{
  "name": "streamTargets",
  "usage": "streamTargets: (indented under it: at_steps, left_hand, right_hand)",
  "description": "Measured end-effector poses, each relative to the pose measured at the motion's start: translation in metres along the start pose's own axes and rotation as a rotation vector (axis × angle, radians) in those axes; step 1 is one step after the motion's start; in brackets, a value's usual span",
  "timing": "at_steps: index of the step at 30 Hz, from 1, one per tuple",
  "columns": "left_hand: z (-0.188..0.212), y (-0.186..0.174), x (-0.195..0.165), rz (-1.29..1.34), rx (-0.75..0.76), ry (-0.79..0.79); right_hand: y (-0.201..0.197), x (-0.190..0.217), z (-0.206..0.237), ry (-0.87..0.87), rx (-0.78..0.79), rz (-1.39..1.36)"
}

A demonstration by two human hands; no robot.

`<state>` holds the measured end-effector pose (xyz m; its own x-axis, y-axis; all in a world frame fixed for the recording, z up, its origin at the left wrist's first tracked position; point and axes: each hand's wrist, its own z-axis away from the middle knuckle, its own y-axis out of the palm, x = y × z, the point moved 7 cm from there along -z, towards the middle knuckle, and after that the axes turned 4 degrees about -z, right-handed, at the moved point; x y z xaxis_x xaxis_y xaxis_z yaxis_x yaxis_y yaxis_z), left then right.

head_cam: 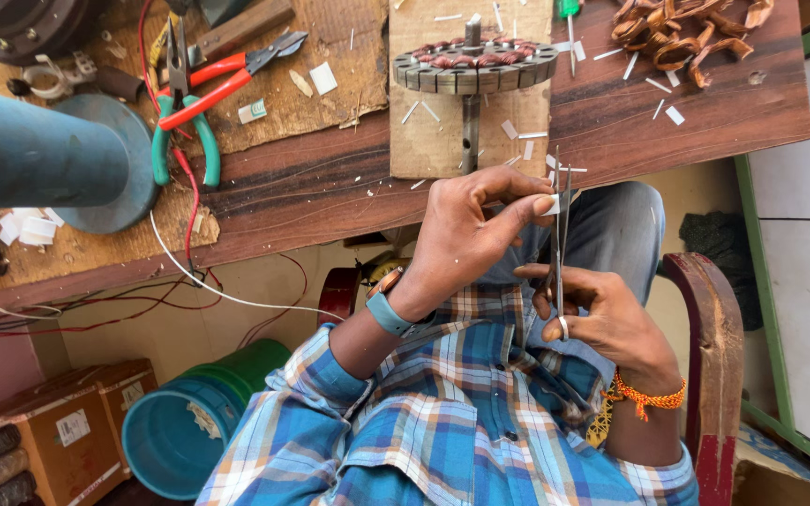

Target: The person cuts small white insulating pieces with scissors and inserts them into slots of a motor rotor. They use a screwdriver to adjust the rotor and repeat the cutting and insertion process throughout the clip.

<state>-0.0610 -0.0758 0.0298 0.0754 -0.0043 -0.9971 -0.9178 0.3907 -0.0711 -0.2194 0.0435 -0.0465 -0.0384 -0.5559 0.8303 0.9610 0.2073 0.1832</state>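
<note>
Small white strip point(547, 205) sat pinched in left hand point(466, 234), just under tabletop point(311, 187) edge, over lap. Right hand point(602, 319) gripped scissors point(560, 234), blades at strip. Many cut white bits point(675, 114) already lay near round motor core point(475, 64). Cutting looked partly done.
</note>
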Motion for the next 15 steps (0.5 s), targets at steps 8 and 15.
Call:
streamTargets:
  at_steps: [8,15]
  left_hand:
    - [0.006,-0.013,-0.005,-0.048,-0.042,0.022]
    - [0.011,-0.022,-0.008,0.004,-0.075,0.071]
  right_hand:
    - [0.007,-0.002,0.000,0.018,-0.014,0.012]
    - [0.015,-0.004,0.000,-0.004,-0.013,-0.007]
